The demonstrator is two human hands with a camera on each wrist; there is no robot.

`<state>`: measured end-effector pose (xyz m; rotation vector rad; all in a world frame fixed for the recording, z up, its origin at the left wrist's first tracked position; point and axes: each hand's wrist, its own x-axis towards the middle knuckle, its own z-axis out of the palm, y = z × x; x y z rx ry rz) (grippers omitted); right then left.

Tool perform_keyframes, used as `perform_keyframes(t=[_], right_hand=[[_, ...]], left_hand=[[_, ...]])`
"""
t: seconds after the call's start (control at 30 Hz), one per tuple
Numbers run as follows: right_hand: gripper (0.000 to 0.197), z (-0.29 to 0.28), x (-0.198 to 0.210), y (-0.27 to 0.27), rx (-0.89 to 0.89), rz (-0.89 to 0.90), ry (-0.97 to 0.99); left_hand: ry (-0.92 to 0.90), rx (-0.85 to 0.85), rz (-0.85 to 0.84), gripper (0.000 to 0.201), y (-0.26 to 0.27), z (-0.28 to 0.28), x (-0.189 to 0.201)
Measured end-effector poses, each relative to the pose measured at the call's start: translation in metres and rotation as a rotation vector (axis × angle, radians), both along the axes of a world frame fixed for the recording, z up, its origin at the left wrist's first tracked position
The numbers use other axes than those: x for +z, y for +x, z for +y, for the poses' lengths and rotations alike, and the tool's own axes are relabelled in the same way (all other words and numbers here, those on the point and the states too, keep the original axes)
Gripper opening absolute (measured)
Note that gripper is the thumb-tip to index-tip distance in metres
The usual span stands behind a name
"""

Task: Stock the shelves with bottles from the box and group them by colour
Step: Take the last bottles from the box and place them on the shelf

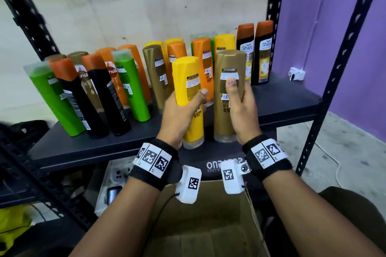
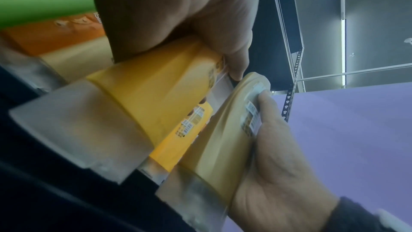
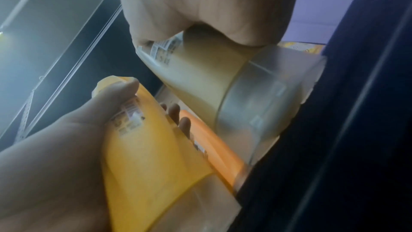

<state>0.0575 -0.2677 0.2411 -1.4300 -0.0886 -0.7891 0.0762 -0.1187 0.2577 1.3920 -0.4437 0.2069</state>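
**Shelf stock: two bottles in hand at the front edge**

- Left hand [image 1: 179,115]: wrapping its fingers and thumb round a yellow bottle [image 1: 189,89], cap end down, body leaning slightly left. The clear cap is sitting at the front edge of the shelf [image 1: 83,142]; contact with the shelf cannot be told for certain.
- Right hand [image 1: 242,108]: gripping a gold bottle [image 1: 228,73], thumb lying across the back label, fingers curling round the far side. This bottle is standing close to upright, cap end down, just beside the yellow one and apart from it.
- Shelf contents, left section: green bottles [image 1: 52,98], black bottles with orange ends [image 1: 98,94], and further orange and gold bottles, all mixed and leaning.
- Shelf contents, middle: a gold bottle, orange bottles [image 1: 201,54] and yellow ones standing behind the two held bottles.
- Shelf contents, right: two dark bottles with brown tops [image 1: 254,52] standing side by side near the black upright.
- Below the wrists: an open cardboard box [image 1: 208,225], sitting under the shelf's front edge; its inside is showing bare cardboard where visible.
- Wrists: both wearing black bands with printed markers and white camera units.
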Motion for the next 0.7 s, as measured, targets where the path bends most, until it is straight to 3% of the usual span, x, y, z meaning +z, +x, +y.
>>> perform_keyframes(t=[0.3,0.53,0.7], right_hand=[[0.044,-0.035,0.03,0.026,0.0,-0.039,-0.093],[0.059,-0.052,0.019,0.044,-0.03,0.022,-0.164],[0.073,-0.055,0.011,0.052,-0.049,0.035,-0.174]], left_hand=[[0.01,0.05,-0.052,0.025,0.022,-0.026,0.011],[0.011,0.024,-0.06,0.043,0.042,-0.049,0.007],[0.017,0.029,-0.084,0.035,0.051,-0.059,0.007]])
